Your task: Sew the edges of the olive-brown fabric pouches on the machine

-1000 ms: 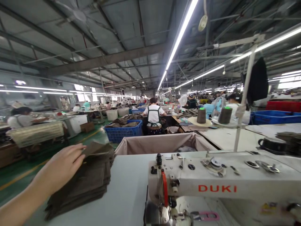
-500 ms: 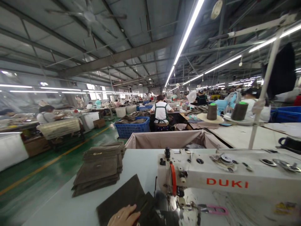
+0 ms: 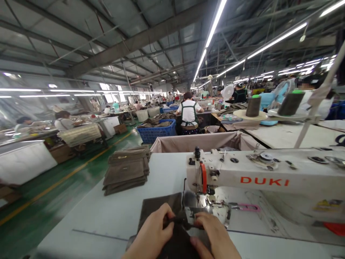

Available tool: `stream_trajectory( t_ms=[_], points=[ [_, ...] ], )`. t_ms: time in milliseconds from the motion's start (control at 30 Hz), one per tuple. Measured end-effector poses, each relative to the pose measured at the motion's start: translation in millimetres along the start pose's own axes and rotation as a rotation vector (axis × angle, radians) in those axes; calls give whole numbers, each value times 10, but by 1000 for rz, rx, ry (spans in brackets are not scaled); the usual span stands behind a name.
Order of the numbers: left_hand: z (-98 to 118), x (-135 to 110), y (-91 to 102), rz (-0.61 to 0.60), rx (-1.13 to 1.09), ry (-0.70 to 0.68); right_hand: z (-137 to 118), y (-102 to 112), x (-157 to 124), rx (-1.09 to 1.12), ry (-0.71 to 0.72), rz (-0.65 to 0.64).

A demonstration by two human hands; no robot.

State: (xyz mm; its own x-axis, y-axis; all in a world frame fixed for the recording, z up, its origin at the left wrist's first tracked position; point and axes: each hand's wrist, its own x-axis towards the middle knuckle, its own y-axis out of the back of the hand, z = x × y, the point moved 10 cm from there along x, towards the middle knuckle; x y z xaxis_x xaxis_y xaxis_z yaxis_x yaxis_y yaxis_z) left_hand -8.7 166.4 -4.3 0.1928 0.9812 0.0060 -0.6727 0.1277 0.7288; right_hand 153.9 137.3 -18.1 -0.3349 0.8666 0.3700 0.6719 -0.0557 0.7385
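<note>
Dark brown-green fabric (image 3: 159,203) lies on the pale table in front of the sewing machine (image 3: 229,176), its right part close to the needle area. My left hand (image 3: 155,230) pinches a folded edge of this fabric between thumb and fingers. On the other side of the fold, my right hand (image 3: 212,232) has its fingers closed on the same fabric, with the thumb lower down. The fabric between the hands is dark, so its layers are hard to make out.
A stack of sewn fabric pieces (image 3: 126,171) sits at the table's left. Pink-handled thread snips (image 3: 246,207) lie under the machine arm. Beyond the table are a cloth-lined bin (image 3: 194,144), a blue crate (image 3: 156,133), thread cones (image 3: 253,106) and a seated co-worker (image 3: 188,113).
My view has tilted down and shifted left. My right hand has come into view and both hands now grip the fabric, which has moved nearer the needle area.
</note>
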Motion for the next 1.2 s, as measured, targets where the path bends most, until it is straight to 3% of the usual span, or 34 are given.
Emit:
stream_trajectory(
  t_ms=[200,300,433,567,900,1100,1200],
  points=[
    [384,-254,82,-82,-669,49,-191,374,28,203,49,16],
    [428,-327,85,-73,-777,101,-316,522,38,249,39,-52],
    [404,-398,106,33,-880,146,-371,635,33,317,-3,-74],
    [347,-464,123,151,-902,177,-359,723,-13,306,-35,-16],
    [310,-555,85,188,-906,203,-402,782,-56,299,-42,18],
    [303,-569,33,127,-829,229,-338,676,-56,316,-123,-28],
    [354,-516,42,-13,-685,217,-404,628,-32,380,-93,-103]
  ],
)
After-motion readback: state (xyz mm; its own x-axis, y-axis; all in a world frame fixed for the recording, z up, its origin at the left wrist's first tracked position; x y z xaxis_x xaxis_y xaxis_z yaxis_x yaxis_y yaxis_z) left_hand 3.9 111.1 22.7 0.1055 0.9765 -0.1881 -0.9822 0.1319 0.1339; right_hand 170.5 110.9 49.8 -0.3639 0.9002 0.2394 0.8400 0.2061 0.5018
